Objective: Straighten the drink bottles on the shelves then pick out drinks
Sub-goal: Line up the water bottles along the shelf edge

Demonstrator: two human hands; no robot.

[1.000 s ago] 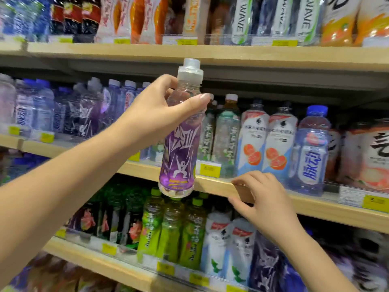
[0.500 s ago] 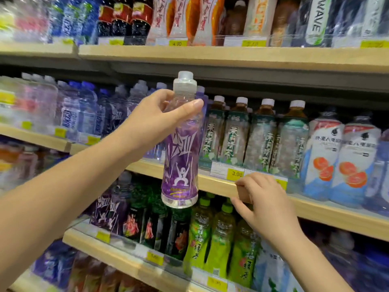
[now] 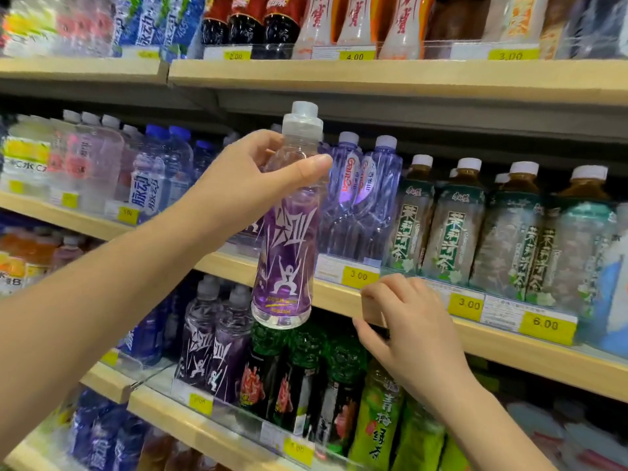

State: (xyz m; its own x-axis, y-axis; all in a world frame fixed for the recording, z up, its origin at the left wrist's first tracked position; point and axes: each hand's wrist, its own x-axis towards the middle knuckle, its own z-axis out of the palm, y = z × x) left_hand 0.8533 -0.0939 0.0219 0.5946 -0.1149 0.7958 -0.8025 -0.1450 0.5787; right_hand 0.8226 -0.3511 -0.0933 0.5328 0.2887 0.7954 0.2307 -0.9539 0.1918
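A purple drink bottle (image 3: 284,253) with a clear cap and a white figure on its label hangs upright in front of the middle shelf. My left hand (image 3: 248,185) grips it round the neck and shoulder, thumb across the front. Lower right, my right hand (image 3: 404,331) holds the front edge of the middle shelf (image 3: 509,348), fingers curled over the lip and thumb underneath. Two matching purple bottles (image 3: 214,348) stand on the shelf below.
Green tea bottles (image 3: 452,229) and clear violet water bottles (image 3: 363,198) line the middle shelf, blue-label bottles (image 3: 149,185) to the left. Dark and green bottles (image 3: 306,375) fill the lower shelf. The top shelf (image 3: 373,76) carries more drinks. Yellow price tags (image 3: 359,276) run along the edges.
The view has shifted left along the shelves. The bottle stays upright in my left hand, and my right hand keeps its hold on the shelf edge.
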